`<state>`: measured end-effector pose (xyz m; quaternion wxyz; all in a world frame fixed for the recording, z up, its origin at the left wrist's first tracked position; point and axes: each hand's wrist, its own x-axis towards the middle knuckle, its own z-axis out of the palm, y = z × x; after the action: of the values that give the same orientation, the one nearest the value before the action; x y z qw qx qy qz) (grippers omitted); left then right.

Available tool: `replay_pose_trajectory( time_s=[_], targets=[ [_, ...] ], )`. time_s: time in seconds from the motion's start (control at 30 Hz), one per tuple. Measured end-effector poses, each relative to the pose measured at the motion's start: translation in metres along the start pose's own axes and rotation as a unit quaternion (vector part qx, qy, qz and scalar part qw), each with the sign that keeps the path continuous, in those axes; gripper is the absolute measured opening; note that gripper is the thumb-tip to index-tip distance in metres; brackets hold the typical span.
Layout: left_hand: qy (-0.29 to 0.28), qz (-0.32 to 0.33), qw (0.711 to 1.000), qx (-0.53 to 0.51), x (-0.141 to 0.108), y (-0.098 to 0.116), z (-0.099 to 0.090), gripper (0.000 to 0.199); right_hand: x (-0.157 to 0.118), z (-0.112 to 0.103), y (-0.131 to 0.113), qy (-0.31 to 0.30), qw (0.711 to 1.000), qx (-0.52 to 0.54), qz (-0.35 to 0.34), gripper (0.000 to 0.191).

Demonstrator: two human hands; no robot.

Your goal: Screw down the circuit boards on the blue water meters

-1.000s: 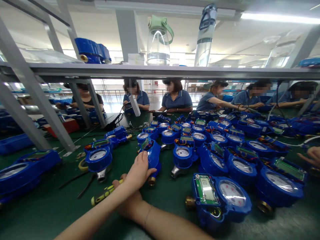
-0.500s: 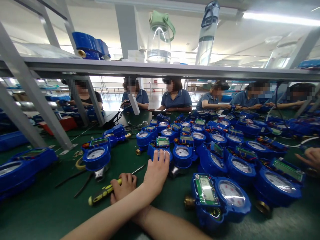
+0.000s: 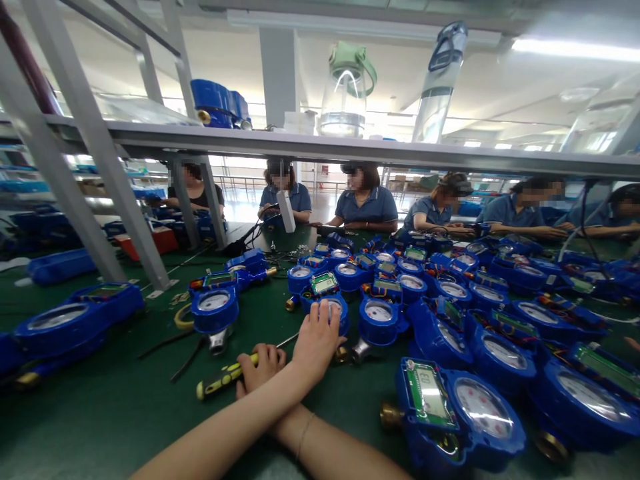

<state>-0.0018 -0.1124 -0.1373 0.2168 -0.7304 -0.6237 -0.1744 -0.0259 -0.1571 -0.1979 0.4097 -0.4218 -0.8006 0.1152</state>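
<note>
My forearms cross, the left over the right. My left hand [image 3: 316,339] has its fingers curled over the round dial of a blue water meter [image 3: 325,285], whose small display faces up. Under the left wrist, my right hand [image 3: 263,369] is closed around a yellow-and-black screwdriver [image 3: 220,381], its thin shaft pointing away to the right. Part of that shaft's far end is hidden near my left hand. Another water meter [image 3: 379,320] stands just right of the one I hold. Closer to me on the right lies a large meter [image 3: 483,407] with a lit-looking display and a brass fitting.
Many blue meters [image 3: 500,350] crowd the right of the green table [image 3: 165,413]. At left are a meter [image 3: 215,307], a tape roll [image 3: 184,317] and dark strips [image 3: 155,348]. A shelf [image 3: 280,141] with bottles spans overhead on metal posts. Several people sit opposite.
The view has shifted left, so things appear farther right. The meter under my left hand has turned slightly, and a brass fitting now shows beside it. My right hand stays on the screwdriver.
</note>
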Motion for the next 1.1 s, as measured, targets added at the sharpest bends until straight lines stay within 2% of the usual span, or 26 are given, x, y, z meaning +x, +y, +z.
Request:
replay_pose_trajectory(
  time_s=[0.07,0.13,0.33,0.5,0.7,0.9,1.1],
  targets=[
    [0.000,0.004,1.000,-0.006,-0.001,-0.002,-0.002,0.069,0.000,-0.005,-0.001,-0.057,0.996,-0.003,-0.068,0.033],
    [0.000,0.009,1.000,-0.012,-0.004,-0.004,-0.003,0.065,0.000,-0.005,-0.002,-0.094,0.990,-0.017,-0.100,0.038],
    [0.002,0.035,0.999,-0.013,-0.003,-0.005,0.000,0.053,0.005,0.016,0.002,-0.155,0.981,-0.065,-0.101,0.035],
    [-0.003,0.054,0.998,-0.019,0.003,-0.009,0.004,0.048,0.007,0.027,0.006,-0.176,0.976,-0.080,-0.104,0.035],
    [-0.021,0.093,0.994,-0.055,0.005,-0.027,0.002,0.050,0.007,0.017,0.007,-0.197,0.969,-0.090,-0.119,0.037],
    [-0.045,0.111,0.989,-0.090,0.001,-0.037,-0.006,0.063,0.008,0.011,0.005,-0.204,0.968,-0.082,-0.122,0.039],
    [-0.051,0.111,0.987,-0.107,-0.002,-0.032,-0.022,0.062,0.008,0.014,0.005,-0.200,0.971,-0.065,-0.114,0.040]
  ],
)
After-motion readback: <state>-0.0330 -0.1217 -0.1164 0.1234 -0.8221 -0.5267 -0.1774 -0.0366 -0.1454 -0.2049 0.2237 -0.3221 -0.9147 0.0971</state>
